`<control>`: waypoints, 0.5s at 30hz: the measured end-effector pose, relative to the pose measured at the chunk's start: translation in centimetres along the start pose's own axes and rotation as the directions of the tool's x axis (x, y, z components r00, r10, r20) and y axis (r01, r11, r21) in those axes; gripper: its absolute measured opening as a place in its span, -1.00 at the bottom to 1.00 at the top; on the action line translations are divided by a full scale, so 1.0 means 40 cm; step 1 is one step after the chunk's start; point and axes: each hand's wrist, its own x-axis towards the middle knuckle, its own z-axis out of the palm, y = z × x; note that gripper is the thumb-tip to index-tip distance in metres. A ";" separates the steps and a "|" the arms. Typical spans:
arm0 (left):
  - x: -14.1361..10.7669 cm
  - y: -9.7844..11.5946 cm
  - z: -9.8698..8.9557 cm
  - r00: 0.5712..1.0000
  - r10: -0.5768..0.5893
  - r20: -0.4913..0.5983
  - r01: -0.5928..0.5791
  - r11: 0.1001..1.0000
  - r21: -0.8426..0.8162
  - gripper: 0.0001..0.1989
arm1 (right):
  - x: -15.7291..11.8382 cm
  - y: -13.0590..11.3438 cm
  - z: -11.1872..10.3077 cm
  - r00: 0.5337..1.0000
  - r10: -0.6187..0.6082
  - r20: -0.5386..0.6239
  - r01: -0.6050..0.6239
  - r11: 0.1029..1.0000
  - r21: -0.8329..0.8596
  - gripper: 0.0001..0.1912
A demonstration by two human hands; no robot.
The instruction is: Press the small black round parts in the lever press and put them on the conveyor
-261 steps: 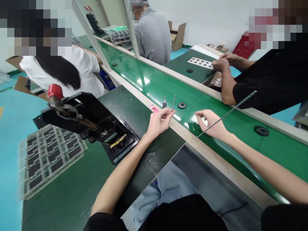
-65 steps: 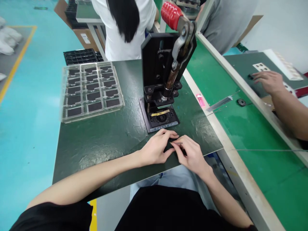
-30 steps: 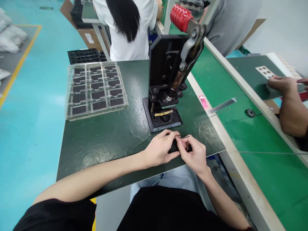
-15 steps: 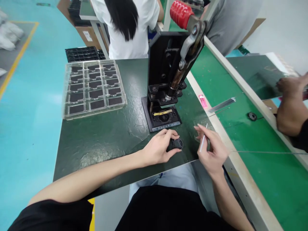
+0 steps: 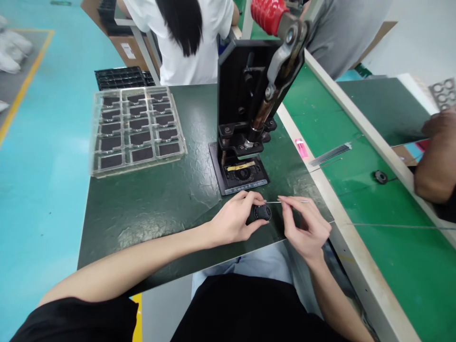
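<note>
My left hand (image 5: 238,216) grips a small round black part (image 5: 262,213) between thumb and fingers, just above the dark green table (image 5: 171,199). To its right, my right hand (image 5: 307,225) pinches a thin pale strip (image 5: 273,202), held nearly level. The strip's left end reaches the upper edge of the black part by my left fingertips; whether it touches cannot be made out. Behind my hands stands a black hand press (image 5: 239,102) with a red grip (image 5: 268,15). A yellow strip (image 5: 241,166) lies across the fixture on its base.
A clear tray (image 5: 137,130) of dark rectangular pieces sits at the table's left. Along the right runs a green conveyor (image 5: 359,190) with a pale rail, thin strips (image 5: 331,154) and a black round part (image 5: 380,177). Another person's arm (image 5: 436,161) is at far right.
My right hand has moved left and turned the pale strip from steep to nearly level, bringing it to the black part. My left hand has stayed in place. The round part on the conveyor has shifted slightly.
</note>
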 end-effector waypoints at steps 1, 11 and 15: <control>0.000 0.000 0.000 1.000 -0.005 0.004 0.005 1.000 -0.007 -0.58 | 0.000 0.002 -0.003 1.000 0.005 -0.004 -0.005 1.000 -0.010 -0.62; 0.001 -0.001 0.000 1.000 0.002 0.005 -0.002 1.000 -0.010 -0.60 | -0.006 0.003 0.008 0.994 -0.058 0.096 0.060 0.998 -0.015 -0.63; 0.001 -0.002 0.000 1.000 0.008 -0.001 -0.008 1.000 -0.002 -0.60 | -0.004 0.003 0.006 0.994 -0.087 0.071 0.089 0.996 -0.023 -0.59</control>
